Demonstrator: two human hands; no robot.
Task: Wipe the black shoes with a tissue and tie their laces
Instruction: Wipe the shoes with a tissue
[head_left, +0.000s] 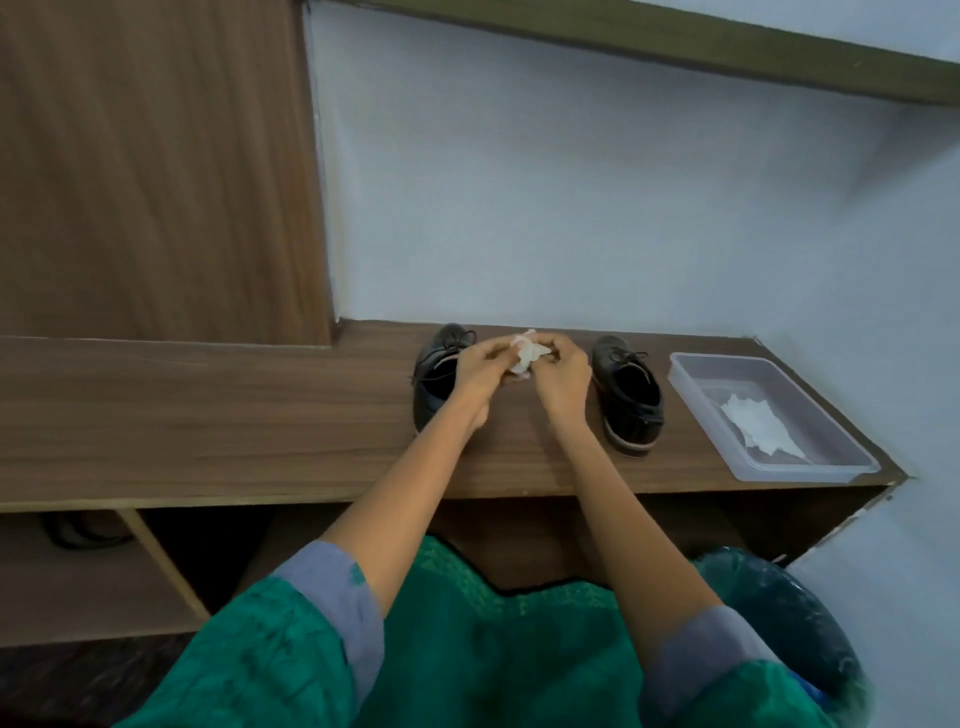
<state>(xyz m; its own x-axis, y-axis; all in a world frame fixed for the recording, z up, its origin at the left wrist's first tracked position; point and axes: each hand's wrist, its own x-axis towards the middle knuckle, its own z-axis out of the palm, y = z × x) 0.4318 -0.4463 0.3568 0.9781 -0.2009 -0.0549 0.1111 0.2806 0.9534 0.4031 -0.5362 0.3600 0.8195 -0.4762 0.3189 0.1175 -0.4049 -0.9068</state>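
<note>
While both hands bunch a tissue (525, 354), the shoes wait

Left hand (480, 366) and right hand (563, 373) pinch it between the two black shoes (629, 396) on the bench (208, 415), likely shaping a wiping pad (spare tissue in the tray (841, 457))

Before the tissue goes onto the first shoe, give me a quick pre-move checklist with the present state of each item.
1. Tissue in hand: ok, both the left hand and right hand pinch it above the shelf.
2. Tissue bunched ready to wipe: cannot tell, it looks crumpled but blurred.
3. Left shoe within reach: ok, right behind the left hand, upright.
4. Right shoe upright: ok, standing apart beside the tray.
5. Spare tissue available: ok, one lies in the tray.
6. Laces tied: not ok, they look loose on both shoes.
</note>
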